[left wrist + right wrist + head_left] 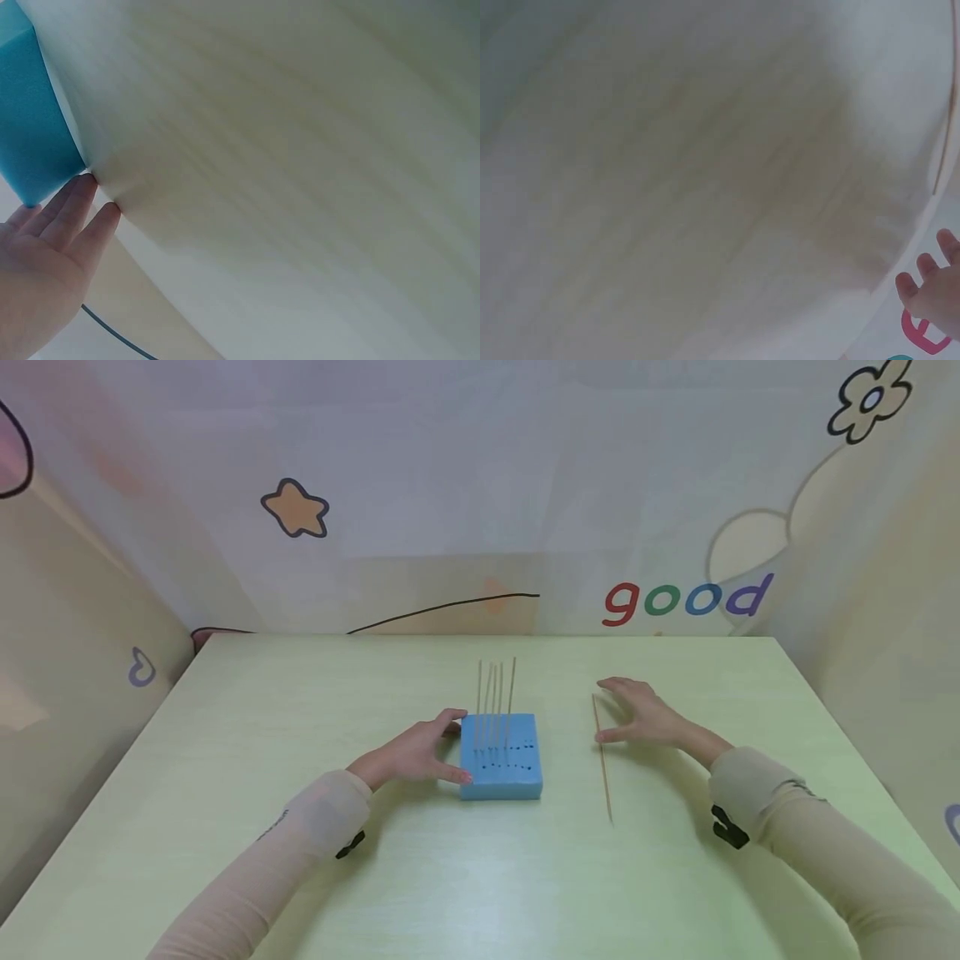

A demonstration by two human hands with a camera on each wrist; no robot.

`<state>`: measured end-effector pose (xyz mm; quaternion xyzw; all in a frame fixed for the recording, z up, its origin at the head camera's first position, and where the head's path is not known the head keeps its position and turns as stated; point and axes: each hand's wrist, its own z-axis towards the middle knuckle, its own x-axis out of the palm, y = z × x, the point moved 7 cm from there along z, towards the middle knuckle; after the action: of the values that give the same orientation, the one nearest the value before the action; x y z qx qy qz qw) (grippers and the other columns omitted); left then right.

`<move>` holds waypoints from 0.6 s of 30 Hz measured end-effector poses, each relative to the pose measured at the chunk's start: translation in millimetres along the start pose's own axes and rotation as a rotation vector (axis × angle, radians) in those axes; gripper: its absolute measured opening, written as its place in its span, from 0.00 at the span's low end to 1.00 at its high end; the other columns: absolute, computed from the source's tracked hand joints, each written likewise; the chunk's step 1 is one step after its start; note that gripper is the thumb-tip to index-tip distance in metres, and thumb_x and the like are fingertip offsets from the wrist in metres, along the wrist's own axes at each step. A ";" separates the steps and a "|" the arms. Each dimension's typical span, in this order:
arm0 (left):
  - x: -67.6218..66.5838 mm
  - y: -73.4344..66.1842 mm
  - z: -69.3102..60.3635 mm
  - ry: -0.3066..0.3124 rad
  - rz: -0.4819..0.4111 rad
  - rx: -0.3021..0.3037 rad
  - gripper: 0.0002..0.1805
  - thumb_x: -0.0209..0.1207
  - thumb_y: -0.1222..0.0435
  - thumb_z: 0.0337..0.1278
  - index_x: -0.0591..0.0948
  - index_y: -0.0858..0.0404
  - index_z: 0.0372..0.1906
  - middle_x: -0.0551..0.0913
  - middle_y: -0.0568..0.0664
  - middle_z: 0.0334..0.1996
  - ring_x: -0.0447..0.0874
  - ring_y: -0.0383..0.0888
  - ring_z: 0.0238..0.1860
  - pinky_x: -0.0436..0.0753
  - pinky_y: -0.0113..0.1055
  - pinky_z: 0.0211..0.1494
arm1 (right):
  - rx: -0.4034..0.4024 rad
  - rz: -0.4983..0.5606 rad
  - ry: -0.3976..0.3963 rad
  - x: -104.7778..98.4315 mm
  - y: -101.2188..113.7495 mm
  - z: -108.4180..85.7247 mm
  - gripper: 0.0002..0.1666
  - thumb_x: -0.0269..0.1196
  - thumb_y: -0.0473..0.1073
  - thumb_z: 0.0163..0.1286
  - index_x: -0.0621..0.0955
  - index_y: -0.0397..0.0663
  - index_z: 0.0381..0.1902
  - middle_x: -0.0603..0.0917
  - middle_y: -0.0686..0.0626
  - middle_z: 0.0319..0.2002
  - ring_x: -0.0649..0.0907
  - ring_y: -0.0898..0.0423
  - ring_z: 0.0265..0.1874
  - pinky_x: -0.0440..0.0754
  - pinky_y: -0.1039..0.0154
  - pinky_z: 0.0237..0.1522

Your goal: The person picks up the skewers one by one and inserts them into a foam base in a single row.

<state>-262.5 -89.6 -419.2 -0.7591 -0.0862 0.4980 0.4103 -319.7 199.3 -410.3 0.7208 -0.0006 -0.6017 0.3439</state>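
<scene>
A blue foam block (501, 787) sits near the middle of the table, its top dotted with small holes. Several thin wooden sticks (493, 702) stand upright in its left and middle part. My left hand (416, 752) holds the block by its left side, thumb at the near corner and fingers at the far one. In the left wrist view, fingertips (86, 184) meet the lower corner of the block (34, 112). One loose stick (604, 777) lies on the table to the right. Over it, my right hand (645, 714) is spread, thumb and index finger apart; any thumb contact is unclear.
The pale wood-grain table (300, 685) ends at a cloth backdrop (450, 485) printed with a star, a flower and the word "good". Cloth walls rise at both sides too. Black straps (729, 828) show under the sleeves.
</scene>
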 end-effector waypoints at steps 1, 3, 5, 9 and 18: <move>-0.1 0.2 -0.2 -0.002 0.001 0.001 0.54 0.70 0.51 0.37 0.53 0.62 0.68 0.67 0.56 0.61 0.62 0.48 0.63 0.58 0.42 0.66 | 0.002 -0.017 0.015 1.8 -1.6 1.1 0.53 0.69 0.56 0.50 0.60 0.35 0.65 0.57 0.32 0.64 0.53 0.34 0.63 0.49 0.35 0.59; -0.2 -0.1 -0.5 -0.002 0.001 0.008 0.54 0.70 0.51 0.37 0.53 0.62 0.68 0.67 0.57 0.61 0.61 0.48 0.64 0.57 0.42 0.66 | 0.015 -0.058 0.041 4.8 -5.1 2.5 0.54 0.69 0.59 0.50 0.59 0.36 0.66 0.54 0.32 0.65 0.51 0.33 0.63 0.49 0.32 0.57; 0.2 -1.1 -0.3 0.001 0.005 0.014 0.53 0.70 0.51 0.37 0.53 0.62 0.68 0.67 0.57 0.61 0.61 0.48 0.64 0.57 0.42 0.66 | 0.039 -0.087 0.067 7.8 -10.0 1.9 0.55 0.68 0.61 0.50 0.57 0.38 0.67 0.51 0.32 0.66 0.48 0.32 0.63 0.48 0.30 0.55; 1.1 -3.0 -0.2 0.007 0.013 0.023 0.53 0.70 0.52 0.38 0.53 0.64 0.67 0.67 0.58 0.61 0.62 0.49 0.63 0.57 0.43 0.66 | 0.050 -0.130 0.098 12.8 -15.9 1.8 0.56 0.65 0.65 0.50 0.57 0.40 0.67 0.49 0.32 0.67 0.47 0.32 0.63 0.46 0.29 0.54; 0.1 -1.5 -0.8 -0.004 0.008 0.010 0.54 0.71 0.52 0.37 0.53 0.64 0.68 0.68 0.56 0.61 0.62 0.48 0.63 0.58 0.42 0.66 | 0.034 -0.131 0.091 14.9 -15.3 5.4 0.52 0.66 0.63 0.50 0.60 0.43 0.66 0.49 0.32 0.67 0.47 0.32 0.63 0.45 0.29 0.54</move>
<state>-261.4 -88.9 -418.1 -0.7564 -0.0812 0.5016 0.4120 -326.5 202.1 -431.0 0.7518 0.0518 -0.5893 0.2913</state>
